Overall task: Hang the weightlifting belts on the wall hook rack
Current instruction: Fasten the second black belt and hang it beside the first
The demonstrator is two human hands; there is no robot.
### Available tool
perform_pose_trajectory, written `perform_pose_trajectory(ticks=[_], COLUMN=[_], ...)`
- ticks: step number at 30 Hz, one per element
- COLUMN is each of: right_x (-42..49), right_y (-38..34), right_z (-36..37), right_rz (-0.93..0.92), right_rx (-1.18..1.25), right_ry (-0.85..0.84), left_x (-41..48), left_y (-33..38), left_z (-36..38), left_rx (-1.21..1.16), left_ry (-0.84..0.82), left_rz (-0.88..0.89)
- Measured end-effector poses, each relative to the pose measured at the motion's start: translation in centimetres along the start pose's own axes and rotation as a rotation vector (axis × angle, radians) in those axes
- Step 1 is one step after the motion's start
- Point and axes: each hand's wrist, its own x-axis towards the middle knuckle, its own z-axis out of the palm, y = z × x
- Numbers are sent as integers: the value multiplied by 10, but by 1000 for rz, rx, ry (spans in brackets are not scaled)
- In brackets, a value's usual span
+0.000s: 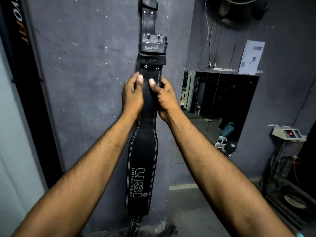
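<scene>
A black weightlifting belt (pixel 142 161) with white stitching and "USI UNIVERSAL" lettering hangs straight down against a grey wall (pixel 82 82). Its buckle end (pixel 153 42) is high on the wall. A second dark strap (pixel 148 12) runs up from there out of view, so the hook itself is hidden. My left hand (pixel 132 94) grips the belt's left edge just below the buckle. My right hand (pixel 164 96) grips the right edge at the same height, both thumbs pressed on its front. Another studded belt end (pixel 135 224) shows below.
A black door frame (pixel 25 74) with orange lettering stands at the left. A mirror (pixel 217 108) is set in the wall to the right, with a paper sheet (pixel 251 57) and hanging cables (pixel 209 40) above. A small white device (pixel 288 134) and floor clutter (pixel 290 194) sit at the right.
</scene>
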Motion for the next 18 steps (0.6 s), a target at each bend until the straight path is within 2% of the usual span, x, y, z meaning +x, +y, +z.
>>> perform_pose_trajectory(ticks=[2,6,7,12,16,18], right_x=[2,10,10,10,13,14], right_y=[-1,-11,-12,-3,0,2], right_z=[-4,-12,-10,0,-2,-1], right_rz=[-14,-10,-24,-66,-67,-53], right_rx=[34,123,120,71,106,103], right_ry=[31,93,92,128,172,182], left_x=[-25,-74,-78,-79,-86,-91], left_y=[-26,-81,-87,-94,-97,-105], left_z=[-13,-39,-40,-42,-61,-65], left_rx=[204,227,265,336,222,305], left_ry=[-105,-514,-523,-358,-570,-564], left_rz=[22,-170,-183,-211,-288,-266])
